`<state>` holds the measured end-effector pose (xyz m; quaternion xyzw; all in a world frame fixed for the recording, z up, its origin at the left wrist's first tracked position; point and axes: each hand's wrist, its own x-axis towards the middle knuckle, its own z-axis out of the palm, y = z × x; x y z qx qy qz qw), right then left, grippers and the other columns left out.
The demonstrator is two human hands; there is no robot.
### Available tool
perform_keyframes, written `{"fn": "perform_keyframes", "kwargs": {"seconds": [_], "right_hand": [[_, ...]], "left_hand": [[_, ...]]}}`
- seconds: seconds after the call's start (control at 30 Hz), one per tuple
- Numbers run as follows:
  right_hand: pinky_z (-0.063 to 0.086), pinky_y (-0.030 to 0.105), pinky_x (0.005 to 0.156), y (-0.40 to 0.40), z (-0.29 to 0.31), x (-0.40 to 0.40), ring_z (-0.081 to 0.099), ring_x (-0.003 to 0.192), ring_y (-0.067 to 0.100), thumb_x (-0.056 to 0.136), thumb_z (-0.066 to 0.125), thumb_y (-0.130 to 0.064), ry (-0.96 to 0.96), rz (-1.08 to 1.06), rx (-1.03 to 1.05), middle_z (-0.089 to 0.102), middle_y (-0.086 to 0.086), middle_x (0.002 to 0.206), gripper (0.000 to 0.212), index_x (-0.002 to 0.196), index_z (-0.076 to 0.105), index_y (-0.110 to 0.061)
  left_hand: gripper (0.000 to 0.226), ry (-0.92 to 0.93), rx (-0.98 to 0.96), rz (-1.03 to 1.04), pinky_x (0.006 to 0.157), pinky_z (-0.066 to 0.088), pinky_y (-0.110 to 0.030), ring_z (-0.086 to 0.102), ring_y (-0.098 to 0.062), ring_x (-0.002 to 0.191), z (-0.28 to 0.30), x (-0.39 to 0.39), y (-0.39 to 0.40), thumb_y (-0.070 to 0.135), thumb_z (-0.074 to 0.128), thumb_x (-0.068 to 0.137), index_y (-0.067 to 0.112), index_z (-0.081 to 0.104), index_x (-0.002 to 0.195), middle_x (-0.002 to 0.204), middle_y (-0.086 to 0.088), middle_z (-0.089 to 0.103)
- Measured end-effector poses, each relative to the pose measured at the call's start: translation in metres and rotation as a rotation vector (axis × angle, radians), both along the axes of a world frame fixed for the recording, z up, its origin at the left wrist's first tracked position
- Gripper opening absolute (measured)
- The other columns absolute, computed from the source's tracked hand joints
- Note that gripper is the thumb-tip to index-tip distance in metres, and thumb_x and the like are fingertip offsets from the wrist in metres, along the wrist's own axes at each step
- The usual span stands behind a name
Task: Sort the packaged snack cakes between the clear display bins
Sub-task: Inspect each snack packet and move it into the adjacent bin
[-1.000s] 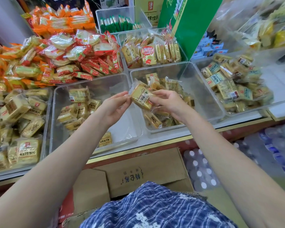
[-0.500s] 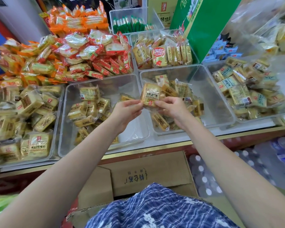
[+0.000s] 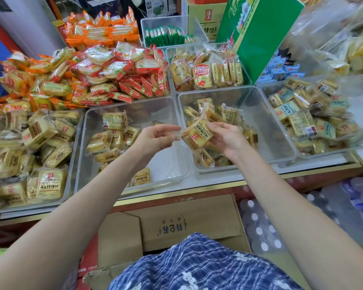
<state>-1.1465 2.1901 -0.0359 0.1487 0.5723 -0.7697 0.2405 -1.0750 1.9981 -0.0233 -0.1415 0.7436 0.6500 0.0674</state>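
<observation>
The yellow plastic-wrapped snack cake [image 3: 198, 133] hangs above the wall between the two clear plastic bins, left bin [image 3: 132, 105] and right bin [image 3: 260, 126]. The right hand [image 3: 226, 139] grips its body; the left hand [image 3: 155, 139] pinches the wrapper's left seam. Its long axis now tilts, having sat more upright earlier.

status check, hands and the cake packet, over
Right hand grips the snack cake packet above the middle bin. Left hand pinches its wrapper end. Nothing in the way.
</observation>
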Motion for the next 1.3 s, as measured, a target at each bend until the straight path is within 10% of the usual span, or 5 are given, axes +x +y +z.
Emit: {"fn": "perform_keyframes", "kwargs": {"seconds": [0.2,0.57,0.77,1.13,1.3], "right_hand": [[0.058,0.029,0.077,-0.004,0.005,-0.001,0.067,0.084,0.02,0.085,0.066,-0.004,0.067,-0.041,0.115,0.068,0.009,0.092,0.007,0.082,0.061,-0.008],[0.035,0.034,0.107,0.012,0.003,-0.026,0.038,0.129,0.022,0.092,0.047,0.001,0.605,-0.066,1.082,0.047,0.006,0.138,0.039,0.127,0.055,-0.013],[0.043,0.014,0.081,-0.06,-0.011,-0.009,0.056,0.088,0.009,0.091,0.048,0.002,0.766,0.369,0.95,0.061,0.004,0.118,0.03,0.117,0.061,-0.008],[0.041,0.038,0.104,-0.209,-0.054,0.019,0.047,0.124,0.023,0.086,0.069,-0.028,0.552,0.878,0.642,0.047,0.008,0.136,0.057,0.137,0.045,-0.017],[0.022,0.043,0.114,-0.269,-0.064,0.026,0.011,0.145,0.036,0.083,0.072,-0.022,0.682,1.219,0.725,-0.001,0.016,0.158,0.086,0.149,0.019,-0.036]], "left_hand": [[0.022,-0.012,0.047,0.065,0.067,0.048,-0.019,0.056,-0.01,0.076,-0.003,-0.004,0.004,0.001,0.055,0.092,0.017,0.069,0.099,0.078,-0.001,0.06],[0.028,0.008,-0.764,0.102,0.089,0.045,-0.037,0.05,-0.024,0.1,-0.043,0.031,-0.042,0.004,0.046,0.093,0.008,0.063,0.116,0.115,-0.011,0.051],[0.028,-0.046,-1.027,0.205,0.092,0.038,-0.046,0.039,-0.037,0.11,-0.073,0.073,-0.094,0.0,0.049,0.089,-0.001,0.061,0.114,0.118,-0.021,0.049],[0.035,0.03,-1.011,0.431,0.099,0.036,-0.044,0.041,-0.035,0.115,-0.097,0.094,-0.118,-0.003,0.051,0.081,-0.004,0.052,0.116,0.122,-0.022,0.046],[0.037,0.003,-1.036,0.432,0.096,0.039,-0.047,0.046,-0.038,0.111,-0.101,0.094,-0.122,-0.003,0.054,0.075,-0.005,0.054,0.112,0.118,-0.023,0.05]]}}
